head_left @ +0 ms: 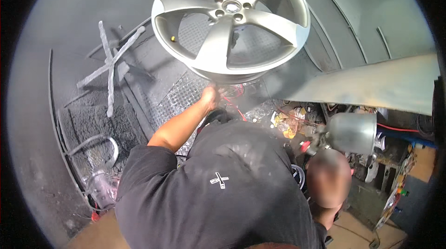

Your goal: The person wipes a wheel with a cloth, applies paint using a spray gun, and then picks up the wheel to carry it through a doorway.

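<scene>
A silver five-spoke alloy wheel (pixel 221 45) fills the upper middle, its face tilted toward me. My left hand (pixel 211 97) is at the end of my outstretched arm, just below the wheel's lower edge. Its fingers are smeared, and I cannot tell whether they touch the wheel. At the right, my right hand (pixel 330 177) is blurred, but it closes around a spray gun (pixel 316 146) with a red front part. The gun's grey metal paint cup (pixel 352 133) sticks out beyond the hand. What carries the wheel from beneath is mostly hidden.
On the left stands a grey coated cross-shaped rack (pixel 111 65). A pale panel (pixel 371 84) juts in from the right above a cluttered shelf (pixel 371 170). Crumpled stained paper (pixel 288 123) lies beyond my right side. A textured mat (pixel 183 105) covers the floor under the wheel.
</scene>
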Demonstrator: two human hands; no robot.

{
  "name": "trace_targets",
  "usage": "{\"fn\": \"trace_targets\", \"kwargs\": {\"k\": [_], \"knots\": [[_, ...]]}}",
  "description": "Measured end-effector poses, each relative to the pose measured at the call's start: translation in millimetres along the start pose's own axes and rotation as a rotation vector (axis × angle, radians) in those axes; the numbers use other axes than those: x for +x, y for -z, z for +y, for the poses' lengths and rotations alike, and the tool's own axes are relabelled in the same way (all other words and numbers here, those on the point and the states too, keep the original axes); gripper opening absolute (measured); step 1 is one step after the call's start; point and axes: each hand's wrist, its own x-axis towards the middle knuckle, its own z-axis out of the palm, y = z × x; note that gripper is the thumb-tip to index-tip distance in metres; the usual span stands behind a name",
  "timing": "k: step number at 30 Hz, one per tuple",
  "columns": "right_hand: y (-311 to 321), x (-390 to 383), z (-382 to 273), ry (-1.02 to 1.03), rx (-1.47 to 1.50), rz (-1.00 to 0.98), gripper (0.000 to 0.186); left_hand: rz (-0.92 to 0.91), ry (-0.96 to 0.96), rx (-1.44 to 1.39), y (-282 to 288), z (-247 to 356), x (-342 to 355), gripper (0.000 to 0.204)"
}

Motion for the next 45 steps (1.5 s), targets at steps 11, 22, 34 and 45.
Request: {"fn": "trace_targets", "kwargs": {"k": [11, 22, 34, 45], "knots": [[-5, 44, -8, 0.190, -0.362, 0.462, 0.025, -0.258, 0.220, 0.295, -1, 15, -12, 0.035], [-44, 76, -25, 0.173, -0.233, -0.308, 0.039, -0.511, 0.100, 0.782, 42, 32, 6, 0.034], [-106, 231, -130, 0.607, -0.260, 0.112, 0.020, -1.103, -0.110, 1.323, 78, 60, -28, 0.056], [20, 270, -9, 0.457, -0.451, 0.607, 0.018, -0.510, 0.362, 1.050, 148, -2, -62, 0.068]]}}
